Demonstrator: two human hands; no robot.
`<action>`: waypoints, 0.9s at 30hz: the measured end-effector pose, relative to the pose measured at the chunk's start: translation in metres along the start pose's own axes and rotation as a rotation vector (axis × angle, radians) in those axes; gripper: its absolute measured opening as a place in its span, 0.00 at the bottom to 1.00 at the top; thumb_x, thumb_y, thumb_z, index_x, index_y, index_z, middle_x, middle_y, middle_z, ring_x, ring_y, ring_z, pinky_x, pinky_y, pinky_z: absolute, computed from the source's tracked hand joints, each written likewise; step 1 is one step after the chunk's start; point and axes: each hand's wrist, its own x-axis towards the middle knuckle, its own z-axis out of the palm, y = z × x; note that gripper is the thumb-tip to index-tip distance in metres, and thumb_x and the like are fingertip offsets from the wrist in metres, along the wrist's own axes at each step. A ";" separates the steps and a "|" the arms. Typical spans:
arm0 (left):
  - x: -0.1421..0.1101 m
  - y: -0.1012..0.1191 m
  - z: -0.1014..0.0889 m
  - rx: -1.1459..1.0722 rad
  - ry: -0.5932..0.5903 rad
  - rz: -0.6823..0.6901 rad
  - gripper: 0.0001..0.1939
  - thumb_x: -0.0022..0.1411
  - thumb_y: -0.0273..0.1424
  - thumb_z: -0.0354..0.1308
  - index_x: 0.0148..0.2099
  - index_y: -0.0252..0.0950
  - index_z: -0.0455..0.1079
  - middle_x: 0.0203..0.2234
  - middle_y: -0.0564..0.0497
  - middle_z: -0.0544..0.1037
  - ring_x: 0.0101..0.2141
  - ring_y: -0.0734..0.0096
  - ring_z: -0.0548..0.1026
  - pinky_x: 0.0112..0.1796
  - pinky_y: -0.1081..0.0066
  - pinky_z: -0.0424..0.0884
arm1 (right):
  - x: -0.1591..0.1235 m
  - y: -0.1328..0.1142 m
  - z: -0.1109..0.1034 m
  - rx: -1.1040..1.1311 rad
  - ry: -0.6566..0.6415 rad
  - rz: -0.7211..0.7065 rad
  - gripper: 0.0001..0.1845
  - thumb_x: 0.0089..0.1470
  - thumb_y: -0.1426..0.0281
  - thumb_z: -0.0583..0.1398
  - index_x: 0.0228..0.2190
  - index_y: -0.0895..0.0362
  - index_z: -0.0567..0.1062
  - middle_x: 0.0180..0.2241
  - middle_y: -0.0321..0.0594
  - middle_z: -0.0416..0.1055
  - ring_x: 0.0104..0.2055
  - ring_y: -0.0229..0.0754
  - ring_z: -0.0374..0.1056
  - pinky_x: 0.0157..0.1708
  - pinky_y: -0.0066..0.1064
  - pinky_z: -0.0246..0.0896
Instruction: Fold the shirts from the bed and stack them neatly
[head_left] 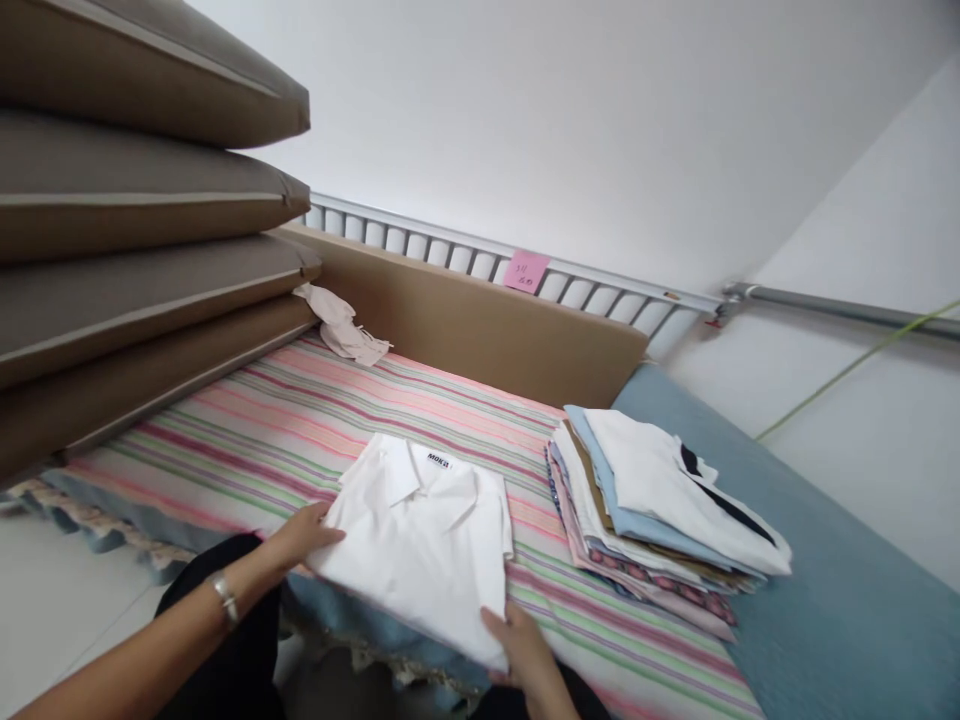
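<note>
A white collared shirt (420, 530), folded into a rough rectangle, lies on the striped bed cover (270, 420) with its collar facing away from me. A dark label shows inside the neck. My left hand (309, 535) pinches the shirt's near left corner between thumb and fingers. At the near right corner, my right hand (521, 645) grips the fabric, its thumb on top and the other fingers partly hidden beneath. To the right sits a stack of folded clothes (667, 500), with a white and black garment uppermost and blue, brown and pink layers under it.
Thick brown cushions (150, 190) are piled at the left. A pale crumpled cloth (345, 325) lies beside them. A long brown panel (465, 320) leans against a radiator (420, 245) bearing a pink note (526, 270). A grey pipe (840, 305) runs along the right wall.
</note>
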 end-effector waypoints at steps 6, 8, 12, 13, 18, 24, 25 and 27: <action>0.012 -0.017 -0.036 0.231 0.261 -0.003 0.21 0.48 0.38 0.55 0.44 0.32 0.68 0.31 0.47 0.78 0.35 0.60 0.76 0.36 0.69 0.69 | -0.010 -0.010 -0.023 -0.187 0.047 -0.009 0.20 0.50 0.63 0.53 0.42 0.59 0.71 0.38 0.46 0.75 0.36 0.44 0.72 0.37 0.34 0.65; 0.022 -0.003 -0.032 0.295 0.286 0.063 0.21 0.52 0.38 0.53 0.46 0.31 0.68 0.37 0.45 0.77 0.39 0.63 0.75 0.39 0.72 0.67 | 0.003 -0.023 -0.039 -0.241 0.208 -0.096 0.23 0.51 0.63 0.53 0.46 0.62 0.69 0.46 0.49 0.72 0.46 0.43 0.69 0.47 0.30 0.60; 0.050 0.030 -0.014 0.415 0.255 0.005 0.19 0.57 0.35 0.49 0.47 0.29 0.68 0.40 0.42 0.76 0.38 0.64 0.75 0.35 0.73 0.66 | 0.030 -0.049 -0.039 -0.292 0.303 -0.128 0.25 0.50 0.63 0.53 0.47 0.65 0.70 0.48 0.54 0.70 0.51 0.47 0.65 0.50 0.31 0.56; 0.056 0.035 -0.010 0.430 0.262 -0.008 0.17 0.58 0.34 0.49 0.45 0.29 0.70 0.40 0.42 0.77 0.38 0.63 0.74 0.35 0.73 0.65 | 0.037 -0.054 -0.035 -0.291 0.299 -0.126 0.25 0.50 0.62 0.54 0.46 0.65 0.70 0.47 0.54 0.70 0.51 0.48 0.66 0.49 0.32 0.57; 0.078 0.042 -0.001 0.481 0.266 -0.070 0.11 0.56 0.31 0.51 0.32 0.31 0.73 0.32 0.42 0.78 0.36 0.63 0.75 0.33 0.73 0.62 | 0.061 -0.066 -0.023 -0.206 0.271 -0.083 0.24 0.49 0.60 0.53 0.43 0.61 0.73 0.40 0.50 0.74 0.44 0.49 0.70 0.41 0.34 0.63; 0.087 0.039 -0.003 0.444 0.247 -0.173 0.15 0.53 0.38 0.54 0.24 0.31 0.71 0.26 0.36 0.77 0.34 0.55 0.76 0.30 0.70 0.62 | 0.072 -0.055 -0.023 -0.010 0.153 -0.035 0.18 0.44 0.56 0.59 0.31 0.56 0.76 0.30 0.45 0.77 0.42 0.50 0.71 0.37 0.34 0.65; 0.088 0.040 -0.004 0.422 0.245 -0.188 0.15 0.53 0.38 0.55 0.23 0.31 0.70 0.25 0.36 0.77 0.33 0.54 0.76 0.30 0.69 0.63 | 0.072 -0.053 -0.023 0.035 0.132 -0.030 0.16 0.42 0.57 0.60 0.29 0.56 0.75 0.29 0.45 0.77 0.42 0.51 0.71 0.37 0.34 0.65; 0.088 0.044 -0.004 0.362 0.234 -0.218 0.14 0.51 0.37 0.57 0.21 0.32 0.68 0.23 0.37 0.76 0.32 0.53 0.76 0.29 0.69 0.64 | 0.071 -0.051 -0.021 0.141 0.084 -0.022 0.13 0.40 0.60 0.62 0.27 0.56 0.74 0.29 0.45 0.77 0.42 0.52 0.71 0.36 0.34 0.66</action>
